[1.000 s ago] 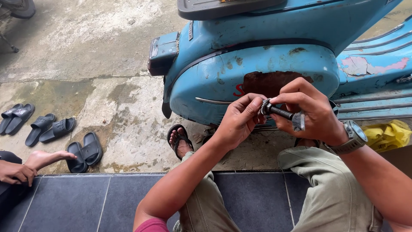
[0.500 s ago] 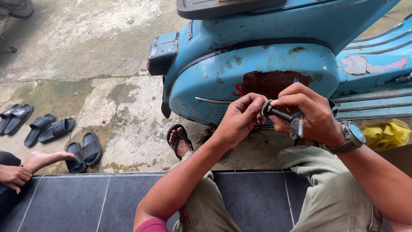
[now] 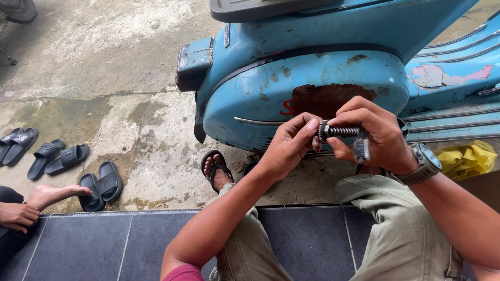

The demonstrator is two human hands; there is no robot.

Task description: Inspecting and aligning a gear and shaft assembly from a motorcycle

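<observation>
Head view: a threaded metal bolt point(image 3: 339, 131) with a toothed, gear-like collar at its left end lies level between the two hands, in front of the rusted patch on the blue scooter's side panel point(image 3: 312, 93). It looks like solid steel, so I judge it stiff, fairly heavy for its size and in no way fragile; the threads give good purchase, though any grease on them would make it slick, and the view is too coarse to tell. The best hold seems to be the one shown: the shank wrapped in one fist, the toothed end pinched by fingertips.

The right hand point(image 3: 377, 135) is closed around the bolt's shank, and a small dark part also sticks down from that fist. The left hand point(image 3: 289, 143) curls in, thumb and forefinger pinching the toothed collar. A wristwatch point(image 3: 424, 161) sits on the right wrist.

Below are the person's khaki-trousered knees and a sandalled foot point(image 3: 216, 169) on the concrete. Black slide sandals point(image 3: 101, 184) lie to the left, near another person's hand and bare foot point(image 3: 49, 195). A yellow bag point(image 3: 466, 158) rests at the right.
</observation>
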